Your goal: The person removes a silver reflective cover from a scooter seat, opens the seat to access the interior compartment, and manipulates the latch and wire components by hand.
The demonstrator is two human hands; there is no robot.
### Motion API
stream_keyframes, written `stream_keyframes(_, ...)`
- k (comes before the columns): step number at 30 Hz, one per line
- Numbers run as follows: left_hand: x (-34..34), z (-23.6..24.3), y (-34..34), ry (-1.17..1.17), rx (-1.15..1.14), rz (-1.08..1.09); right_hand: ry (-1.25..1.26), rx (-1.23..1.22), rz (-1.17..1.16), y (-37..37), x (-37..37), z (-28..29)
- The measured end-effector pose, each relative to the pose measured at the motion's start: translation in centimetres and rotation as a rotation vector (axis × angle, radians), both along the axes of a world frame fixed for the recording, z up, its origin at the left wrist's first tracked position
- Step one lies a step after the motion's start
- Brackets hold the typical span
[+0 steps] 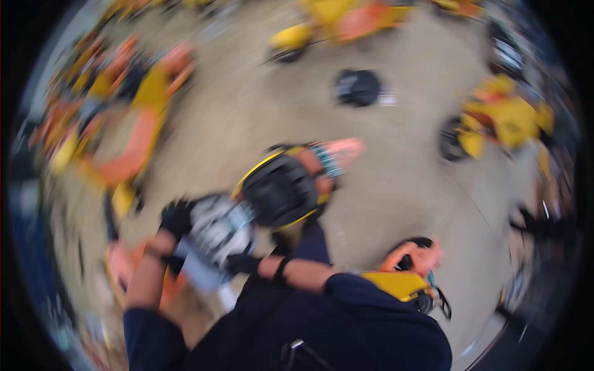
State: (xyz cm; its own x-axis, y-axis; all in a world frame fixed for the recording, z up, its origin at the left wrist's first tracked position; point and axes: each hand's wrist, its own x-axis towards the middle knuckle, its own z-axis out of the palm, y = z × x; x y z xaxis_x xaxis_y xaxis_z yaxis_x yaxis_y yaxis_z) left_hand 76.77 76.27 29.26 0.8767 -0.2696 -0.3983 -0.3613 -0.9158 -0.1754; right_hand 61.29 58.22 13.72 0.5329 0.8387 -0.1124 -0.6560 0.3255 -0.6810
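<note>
Motion blurs the whole view. In front of my body, left of the middle, is a rounded grey-and-white part (218, 230) with darker patches; its exact kind cannot be made out. My left hand (177, 217), in a black glove, grips its far left edge. At its near right edge, my right hand (242, 264), also gloved in black, holds on with bent fingers. Beneath it a pale blue-grey piece (201, 267) shows. Just to the right stands a yellow-rimmed machine (279, 190) with a black top and an orange nose wrapped in a teal band.
Yellow and orange machines (133, 145) crowd the left. Another yellow machine (508, 117) stands at right, and one more (346, 21) at the far edge. A black round object (359, 88) lies on the beige floor (408, 179). Beside my right side is an orange-and-yellow unit (396, 283).
</note>
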Motion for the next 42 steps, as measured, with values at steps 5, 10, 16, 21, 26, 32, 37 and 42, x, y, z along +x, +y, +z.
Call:
stream_keyframes(5, -0.1, 0.3, 1.4, 0.131, -0.328, 0.392, -0.828, -0.313, 0.15, -2.0, 3.3, 4.7)
stream_keyframes(10, -1.6, 3.3, 0.9, 0.141, -0.581, 0.737, -0.634, -0.415, 0.473, -1.4, 5.0, 7.2)
stream_keyframes(16, -7.9, 6.3, -1.3, -0.492, -0.299, 0.772, -0.826, -0.406, 0.412, -1.6, 5.1, 6.0)
stream_keyframes(21, -12.4, 2.1, -2.7, -0.486, -0.359, 0.994, -0.901, -0.301, 0.636, -2.8, 7.6, 8.6)
stream_keyframes(26, -12.6, 2.3, -1.9, -0.633, -0.725, 1.135, -0.322, -0.409, 0.967, -2.8, 18.9, 11.8)
stream_keyframes(32, -11.9, 2.4, -0.7, -0.408, -0.914, 1.457, 0.023, -0.545, 0.528, 5.2, 21.5, 11.7)
stream_keyframes(37, -12.9, 0.2, 0.6, -0.544, -0.732, 1.293, 0.045, -0.488, 0.592, 7.1, 20.7, 12.4)
stream_keyframes(42, -12.0, -0.8, 3.6, -0.443, -0.719, 1.198, 0.159, -0.295, 0.466, 6.7, 20.0, 11.5)
